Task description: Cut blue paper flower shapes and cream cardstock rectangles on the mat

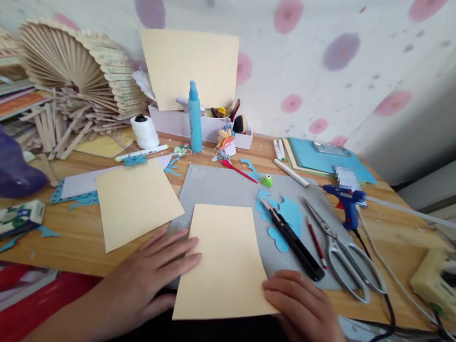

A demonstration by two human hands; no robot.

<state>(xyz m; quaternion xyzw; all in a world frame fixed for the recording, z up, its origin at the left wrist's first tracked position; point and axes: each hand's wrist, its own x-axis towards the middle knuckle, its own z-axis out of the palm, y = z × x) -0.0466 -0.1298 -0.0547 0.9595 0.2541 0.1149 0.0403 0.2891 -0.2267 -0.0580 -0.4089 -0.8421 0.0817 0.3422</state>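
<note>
A cream sheet of cardstock [225,264] lies in front of me, its lower part reaching past the table's front edge. My left hand [154,274] has its fingers stretched out, fingertips resting on the sheet's left edge. At the lower right corner my right hand [301,311] pinches the sheet, fingers on top and the thumb hidden. Under the sheet is a grey cutting mat [217,184]. To its left lies a second cream sheet [136,203]. Beside the right hand are a black utility knife [296,243], a red pencil [317,243] and large scissors [341,252].
A blue glue gun [346,202] with its cable and a cream-coloured device [441,280] sit at the right. Behind stand a light blue bottle [195,121], a white thread spool [144,132] and a pale box [169,122]. Wooden sticks [64,125] crowd the left; blue paper scraps [284,213] lie on the mat.
</note>
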